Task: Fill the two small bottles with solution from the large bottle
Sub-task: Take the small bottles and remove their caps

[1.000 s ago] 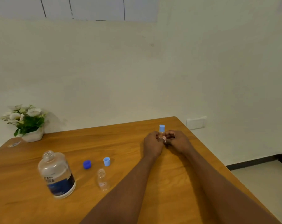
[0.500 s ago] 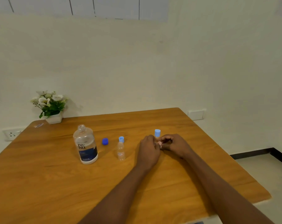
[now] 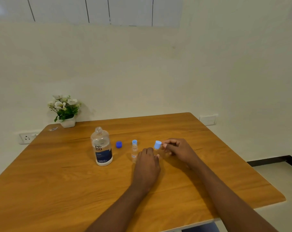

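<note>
The large clear bottle [image 3: 101, 146] with a dark label stands uncapped left of centre on the wooden table [image 3: 58, 181]. Its dark blue cap [image 3: 119, 144] lies just to its right. One small clear bottle [image 3: 134, 153] stands uncapped, with a light blue cap [image 3: 134, 142] on the table right behind it. A second small bottle [image 3: 156, 150], tilted and mostly hidden, is held between my hands. My left hand [image 3: 147, 164] grips its body from the near side. The fingertips of my right hand [image 3: 177, 149] pinch its light blue cap [image 3: 157, 144].
A white pot of flowers [image 3: 65, 111] stands at the table's far left corner, with a small clear wrapper [image 3: 53, 129] beside it. Wall sockets sit at left [image 3: 25, 137] and right [image 3: 208, 119]. The table's right edge drops to the floor.
The small bottle between my hands has tilted, and my right hand has drawn apart from the left and risen to its cap. The view has shifted, so the large bottle appears nearer the centre.
</note>
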